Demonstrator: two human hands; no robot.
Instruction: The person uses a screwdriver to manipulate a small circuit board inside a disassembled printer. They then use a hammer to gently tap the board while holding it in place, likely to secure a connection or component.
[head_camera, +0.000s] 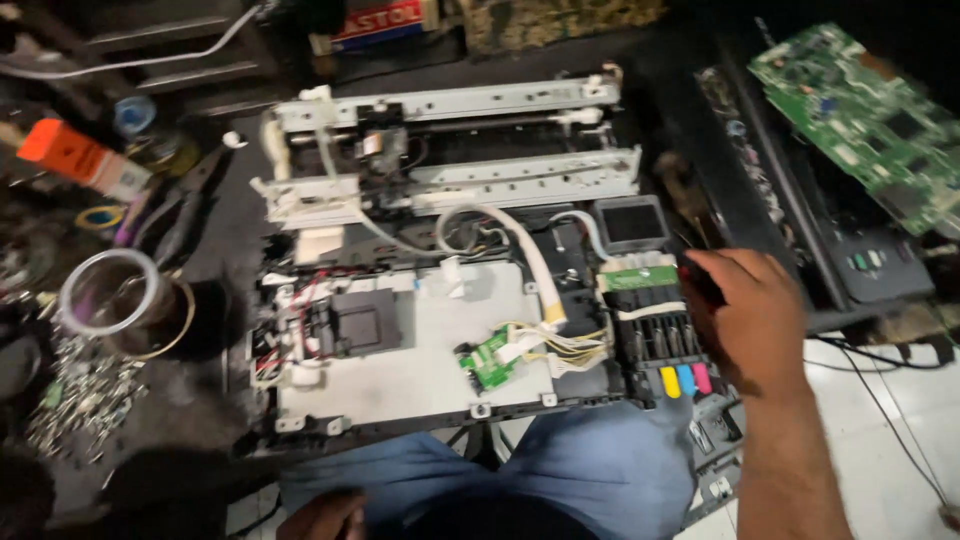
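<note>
An opened printer chassis (400, 375) lies on a dark bench, its grey metal base plate bare. Two silver rails (450, 100) with a print carriage cross its back. My right hand (745, 315) rests at the right side, over the ink cartridge bay (665, 335) with yellow, blue and pink tabs, fingers closed round a thin dark tool with a red part. A small green board (485, 358) with white and yellow wires sits centre right. My left hand (325, 515) shows only at the bottom edge, near my blue-trousered knee, fingers curled.
A large green circuit board (865, 110) lies on a black housing at top right. A clear round jar (115, 300) stands at left above a heap of small screws (80, 395). Pliers, tape rolls and an orange-capped tube lie at top left. White tiled floor lower right.
</note>
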